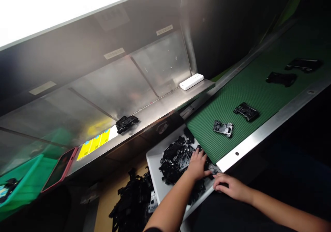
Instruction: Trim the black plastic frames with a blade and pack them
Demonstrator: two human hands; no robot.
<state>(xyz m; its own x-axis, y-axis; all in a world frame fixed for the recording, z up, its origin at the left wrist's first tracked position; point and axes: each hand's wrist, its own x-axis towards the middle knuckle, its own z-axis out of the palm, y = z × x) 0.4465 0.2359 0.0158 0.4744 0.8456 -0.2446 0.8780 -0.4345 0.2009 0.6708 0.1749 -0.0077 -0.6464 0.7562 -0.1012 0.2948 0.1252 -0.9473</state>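
Black plastic parts (pixel 177 159) under left hand (pixel 198 165), fingers (pixel 199 153) spread; right hand (pixel 229 187) curled, grip unclear.

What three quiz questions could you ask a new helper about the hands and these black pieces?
1. True or false: the left hand touches the heap of black parts in the grey tray.
2. How many black parts lie on the green conveyor belt? A) two B) four C) seven
3. Fill in the missing word: the white box sits on the steel ____.

Key: 1 true; 2 B; 3 shelf
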